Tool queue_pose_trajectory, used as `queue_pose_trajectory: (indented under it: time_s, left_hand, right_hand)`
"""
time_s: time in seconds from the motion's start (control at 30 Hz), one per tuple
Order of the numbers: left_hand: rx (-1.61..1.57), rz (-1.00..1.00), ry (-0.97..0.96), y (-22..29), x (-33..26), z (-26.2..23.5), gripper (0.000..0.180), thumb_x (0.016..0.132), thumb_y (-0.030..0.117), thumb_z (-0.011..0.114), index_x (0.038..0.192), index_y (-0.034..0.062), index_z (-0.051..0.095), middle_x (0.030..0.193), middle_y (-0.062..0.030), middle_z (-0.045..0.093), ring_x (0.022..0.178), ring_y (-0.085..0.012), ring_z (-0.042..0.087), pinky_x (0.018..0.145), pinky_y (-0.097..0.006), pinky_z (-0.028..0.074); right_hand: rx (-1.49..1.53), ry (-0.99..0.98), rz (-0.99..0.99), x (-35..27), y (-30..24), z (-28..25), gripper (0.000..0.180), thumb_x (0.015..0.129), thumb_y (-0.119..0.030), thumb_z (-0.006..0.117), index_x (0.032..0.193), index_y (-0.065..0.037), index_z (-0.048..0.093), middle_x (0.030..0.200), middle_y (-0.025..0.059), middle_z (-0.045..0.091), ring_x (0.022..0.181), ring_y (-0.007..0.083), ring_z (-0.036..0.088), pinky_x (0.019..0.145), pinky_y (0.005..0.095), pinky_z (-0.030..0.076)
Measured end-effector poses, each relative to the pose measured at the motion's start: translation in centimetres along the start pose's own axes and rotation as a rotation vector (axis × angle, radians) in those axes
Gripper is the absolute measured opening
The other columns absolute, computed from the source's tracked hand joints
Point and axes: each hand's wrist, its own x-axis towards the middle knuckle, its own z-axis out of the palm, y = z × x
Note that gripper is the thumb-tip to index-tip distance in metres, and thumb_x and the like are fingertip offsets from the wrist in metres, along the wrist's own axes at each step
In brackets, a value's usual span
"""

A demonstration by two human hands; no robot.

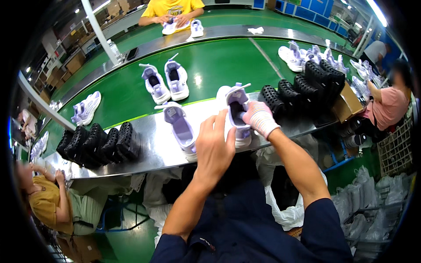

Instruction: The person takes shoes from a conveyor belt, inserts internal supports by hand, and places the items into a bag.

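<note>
My right hand (259, 117), in a white knit glove, grips a lavender-and-white sneaker (237, 115) that stands on the metal bench edge (144, 153); its fingers reach into the shoe's opening. My bare left hand (214, 147) hovers just left of that shoe with fingers spread, holding nothing. A second matching sneaker (180, 129) lies on the bench just left of my left hand.
Black perforated shoe lasts sit in rows at left (98, 142) and right (302, 90). More sneaker pairs (165, 81) rest on the green conveyor belt (210, 61). Other people work across the belt (173, 11), at left (48, 197) and right (388, 105). White bags (280, 210) hang below the bench.
</note>
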Motion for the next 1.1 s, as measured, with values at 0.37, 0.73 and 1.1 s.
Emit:
queue_pose_trajectory:
  time_s: [0.37,0.73,1.1]
  left_hand:
    - [-0.133,-0.361,-0.395,-8.1,1.1,-1.3,0.053,0.091,0.054,0.070,0.096,0.0012,0.076,0.101,-0.0275,0.068,0.101,-0.0403,0.064,0.093,-0.047,0.051]
    - [0.896,-0.240,0.556,-15.7,-2.6,-22.2,0.026,0.089,0.015,0.077,0.109,0.0007,0.070,0.109,-0.0147,0.069,0.108,-0.0357,0.062,0.096,-0.046,0.050]
    - [1.148,-0.202,0.550,-13.9,-1.6,-27.0,0.038,0.084,0.032,0.085,0.108,0.0047,0.073,0.104,-0.0099,0.071,0.102,-0.0329,0.064,0.092,-0.046,0.050]
  right_hand:
    - [0.042,-0.029,-0.196,1.6,-1.8,-1.0,0.043,0.082,-0.039,0.074,0.101,0.000,0.077,0.104,0.0285,0.073,0.102,0.0440,0.071,0.090,0.0493,0.056]
    - [0.683,0.124,-0.354,-8.1,-4.0,-7.1,0.032,0.094,-0.015,0.077,0.118,0.005,0.071,0.098,0.0136,0.078,0.086,0.0138,0.071,0.080,0.0290,0.056]
    - [0.917,-0.193,-0.393,-12.8,-10.4,-5.0,0.038,0.097,-0.016,0.074,0.125,0.009,0.065,0.098,0.0142,0.076,0.088,0.0167,0.072,0.082,0.0284,0.058]
